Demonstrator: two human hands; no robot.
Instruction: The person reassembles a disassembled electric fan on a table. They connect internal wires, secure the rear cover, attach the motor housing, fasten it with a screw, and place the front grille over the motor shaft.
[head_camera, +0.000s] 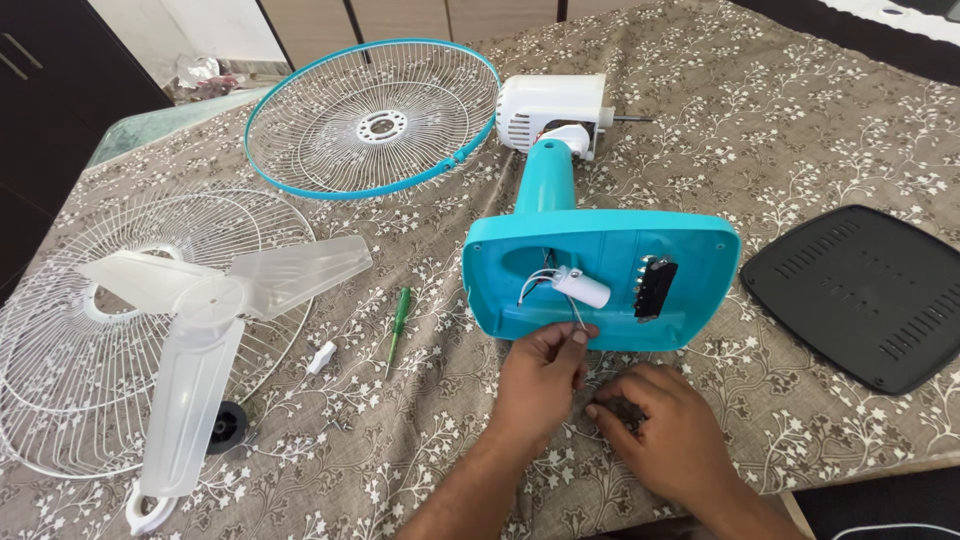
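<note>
A teal fan base (600, 270) lies on its side with its open underside facing me; inside are a white cylindrical capacitor (582, 287), thin wires and a black switch block (655, 288). My left hand (540, 375) pinches a thin white wire that hangs from the capacitor at the base's lower rim. Just right of it, my right hand (655, 430) rests on the cloth, closed on a small dark part. The teal neck leads back to the white motor housing (550, 110) with its shaft sticking out.
A teal-rimmed wire grille (375, 120) lies at the back, a white grille (60, 400) with a clear three-blade propeller (215, 300) at the left. A green screwdriver (399, 325), a small white clip (322, 356), a black knob (226, 427) and a black vented cover (865, 290) lie on the floral cloth.
</note>
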